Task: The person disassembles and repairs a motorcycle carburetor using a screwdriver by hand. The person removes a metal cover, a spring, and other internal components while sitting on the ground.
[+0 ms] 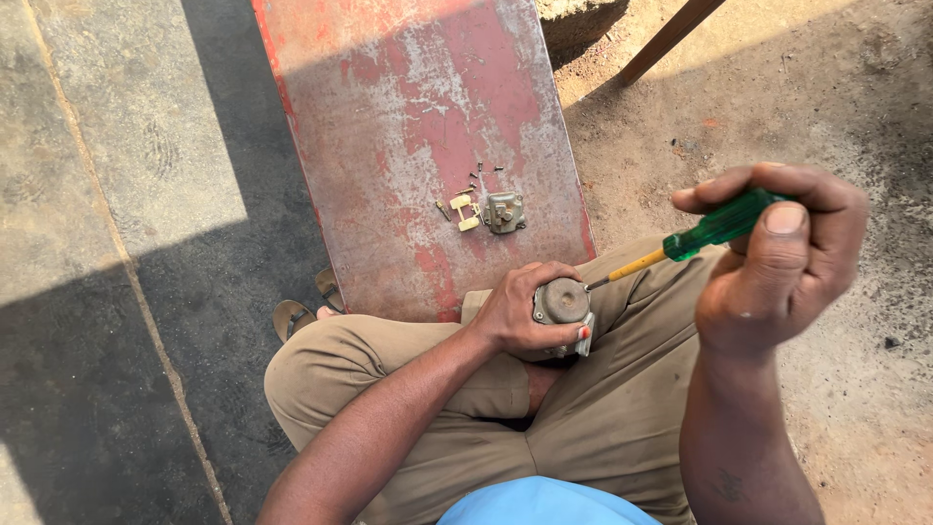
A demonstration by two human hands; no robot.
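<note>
A seated person's left hand (520,311) grips a round metal part (563,301) over their lap, fingers wrapped around it. The right hand (777,258) clasps a green-handled screwdriver (695,241), tip touching the part. Beyond the part, small fittings (486,209) lie on a red worktop (408,117).

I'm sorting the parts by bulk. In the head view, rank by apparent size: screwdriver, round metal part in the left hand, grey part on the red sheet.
1. screwdriver, though nearest the camera
2. round metal part
3. grey part

A worn red metal bench (408,117) carried a small grey housing (504,211), a brass bracket (466,212) at its nine o'clock, and loose screws (483,172) at twelve.
</note>
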